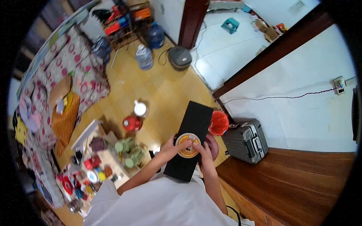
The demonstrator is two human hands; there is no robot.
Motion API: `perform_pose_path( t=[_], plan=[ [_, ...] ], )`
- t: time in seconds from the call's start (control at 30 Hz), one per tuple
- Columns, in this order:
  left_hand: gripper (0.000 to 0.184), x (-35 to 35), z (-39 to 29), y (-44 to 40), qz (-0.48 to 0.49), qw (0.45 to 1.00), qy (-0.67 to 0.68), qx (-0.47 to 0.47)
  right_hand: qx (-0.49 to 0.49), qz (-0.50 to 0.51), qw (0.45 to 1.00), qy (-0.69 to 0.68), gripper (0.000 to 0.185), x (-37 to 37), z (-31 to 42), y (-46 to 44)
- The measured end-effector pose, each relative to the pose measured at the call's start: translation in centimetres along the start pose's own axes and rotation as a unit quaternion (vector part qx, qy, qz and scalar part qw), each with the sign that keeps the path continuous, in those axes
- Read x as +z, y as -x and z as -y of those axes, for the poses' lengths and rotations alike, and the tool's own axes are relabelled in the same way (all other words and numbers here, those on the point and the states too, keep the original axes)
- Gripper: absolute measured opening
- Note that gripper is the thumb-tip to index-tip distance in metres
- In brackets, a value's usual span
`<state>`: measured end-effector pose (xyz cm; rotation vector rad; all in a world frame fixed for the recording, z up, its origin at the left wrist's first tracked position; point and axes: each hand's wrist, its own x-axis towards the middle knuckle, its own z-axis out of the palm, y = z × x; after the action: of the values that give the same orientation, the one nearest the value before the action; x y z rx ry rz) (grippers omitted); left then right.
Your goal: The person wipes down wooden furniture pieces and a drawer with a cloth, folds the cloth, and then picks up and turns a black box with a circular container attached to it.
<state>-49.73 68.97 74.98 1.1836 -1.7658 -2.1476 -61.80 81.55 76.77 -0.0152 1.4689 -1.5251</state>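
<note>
I hold a long black rectangular panel or box [195,116] tilted in front of my body. A round item with a white rim and an orange-yellow face [183,151] lies against its middle. My left hand [171,150] grips the left edge, its thumb stretched over the round item. My right hand [205,154] grips the right edge, its thumb also on the orange face. Most fingers of both hands are hidden behind the black piece. Whether the round item is attached to it, I cannot tell.
A red bin [219,122] and a grey suitcase [247,142] stand at the right, by a brown wooden surface [294,177]. A cluttered table [111,160] is at the left. On the floor are a white mug [140,109], a red container [132,123] and a water jug [144,58].
</note>
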Motion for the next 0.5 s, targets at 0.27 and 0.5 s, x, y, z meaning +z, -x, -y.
perform_pose_path(
  t=[0.27,0.5],
  plan=[
    [0.08,-2.5,-14.1,-18.2,0.045,0.994,0.076,-0.059,0.049,-0.069,0.995,-0.05,0.092,3.8,12.9,-16.4],
    [0.073,-1.5,-26.8,-34.8,0.046,0.998,0.04,-0.021,-0.027,-0.006,0.999,-0.043,0.086,2.2,27.3,-31.0]
  ],
)
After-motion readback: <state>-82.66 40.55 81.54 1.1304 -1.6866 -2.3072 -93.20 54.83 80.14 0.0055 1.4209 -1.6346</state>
